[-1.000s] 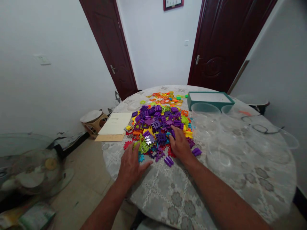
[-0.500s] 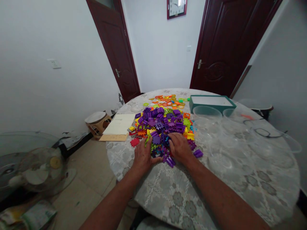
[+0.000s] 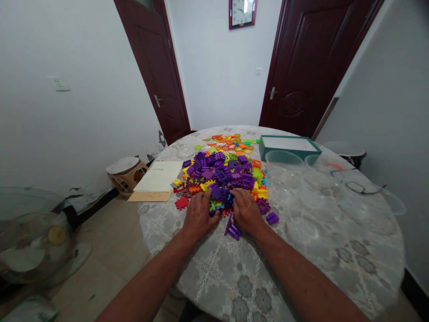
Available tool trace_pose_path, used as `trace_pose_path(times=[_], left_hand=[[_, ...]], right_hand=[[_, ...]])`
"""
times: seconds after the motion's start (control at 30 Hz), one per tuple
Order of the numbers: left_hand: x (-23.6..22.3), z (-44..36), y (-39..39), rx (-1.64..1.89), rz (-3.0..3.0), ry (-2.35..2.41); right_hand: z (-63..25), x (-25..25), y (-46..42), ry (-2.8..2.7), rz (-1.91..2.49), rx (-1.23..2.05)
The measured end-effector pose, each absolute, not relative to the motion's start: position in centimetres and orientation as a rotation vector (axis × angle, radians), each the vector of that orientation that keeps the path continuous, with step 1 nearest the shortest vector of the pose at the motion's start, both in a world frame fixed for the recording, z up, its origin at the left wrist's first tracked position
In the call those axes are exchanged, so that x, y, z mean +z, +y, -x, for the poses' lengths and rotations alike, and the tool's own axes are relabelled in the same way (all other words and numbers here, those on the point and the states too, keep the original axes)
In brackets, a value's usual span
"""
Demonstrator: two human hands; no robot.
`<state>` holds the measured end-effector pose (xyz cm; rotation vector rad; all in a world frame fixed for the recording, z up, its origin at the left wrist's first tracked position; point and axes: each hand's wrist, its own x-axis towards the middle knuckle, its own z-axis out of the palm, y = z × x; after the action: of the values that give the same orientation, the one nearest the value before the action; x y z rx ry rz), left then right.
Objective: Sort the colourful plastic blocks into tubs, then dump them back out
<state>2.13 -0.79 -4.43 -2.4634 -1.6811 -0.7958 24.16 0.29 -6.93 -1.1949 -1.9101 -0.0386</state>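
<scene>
A heap of interlocking plastic building pieces (image 3: 221,174), mostly purple with yellow, green, red and orange among them, lies on the round table. At its near left edge my left hand (image 3: 198,215) rests with its thumb apart from its fingers, around a few purple and green pieces. My right hand (image 3: 247,209) has its fingers curled against dark purple pieces on the near right side; the fingertips are partly hidden. Loose purple pieces (image 3: 233,231) sit on the cloth between my wrists. Another purple piece (image 3: 272,218) lies right of my right hand, and a red piece (image 3: 182,203) is left of my left.
Clear plastic tubs (image 3: 284,163) stand on the right of the table (image 3: 214,268), near a green box (image 3: 290,145). Flat orange pieces (image 3: 228,143) are spread behind the heap. Pale sheets (image 3: 157,176) lie at the left edge. A fan (image 3: 36,246) and wooden stool (image 3: 125,174) stand beyond.
My left thumb has drawn closer to its fingers. The loose purple pieces between my wrists have shifted slightly. The whole view has turned a little to the right.
</scene>
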Motion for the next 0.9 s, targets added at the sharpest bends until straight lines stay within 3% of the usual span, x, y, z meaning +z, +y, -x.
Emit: trace_pose_path(times=[0.47, 0.9], left_hand=[[-3.0, -2.5, 2.0, -1.033, 2.509, -1.805], [0.9, -5.5, 3.9, -1.489, 2.415, -1.964]], right_hand=[[-23.7, -6.4, 0.4, -1.903, 1.284, -0.021], [-24.1, -6.5, 0.7, -1.912, 1.292, -0.017]])
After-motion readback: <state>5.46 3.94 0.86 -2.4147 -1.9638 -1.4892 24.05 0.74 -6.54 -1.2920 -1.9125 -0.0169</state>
